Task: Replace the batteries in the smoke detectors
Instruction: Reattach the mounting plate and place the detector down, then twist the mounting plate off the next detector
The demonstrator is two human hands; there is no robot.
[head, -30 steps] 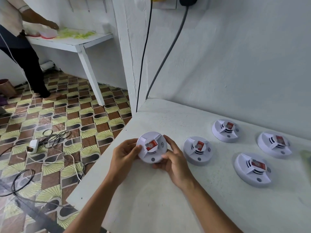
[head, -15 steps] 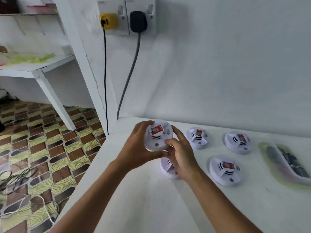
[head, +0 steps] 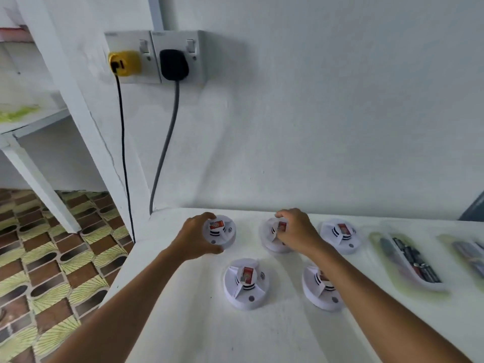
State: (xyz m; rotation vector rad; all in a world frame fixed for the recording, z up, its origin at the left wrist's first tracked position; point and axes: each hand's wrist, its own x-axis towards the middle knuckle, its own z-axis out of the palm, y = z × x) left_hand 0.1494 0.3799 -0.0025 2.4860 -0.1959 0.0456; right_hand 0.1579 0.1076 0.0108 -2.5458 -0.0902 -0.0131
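Several white round smoke detectors lie on the white table (head: pixel 183 323), each with a red-labelled battery showing on top. My left hand (head: pixel 193 239) grips the back left detector (head: pixel 222 233) by its left rim as it rests on the table. My right hand (head: pixel 298 231) curls over the back middle detector (head: pixel 272 241), thumb and fingers at its battery slot. A third detector (head: pixel 340 235) sits at the back right and a fourth (head: pixel 246 282) at the front left. My right forearm partly hides the front right detector (head: pixel 320 292).
Two blister packs of batteries (head: pixel 411 260) (head: pixel 468 255) lie at the right. A wall socket with a yellow plug (head: pixel 124 62) and a black plug (head: pixel 174 64) hangs above, cables running down by the table's left corner. The patterned floor (head: pixel 52 258) lies beyond the left edge.
The detector held up in both hands now rests at the back left of the table under my left hand. My right hand has moved right onto the back middle detector.
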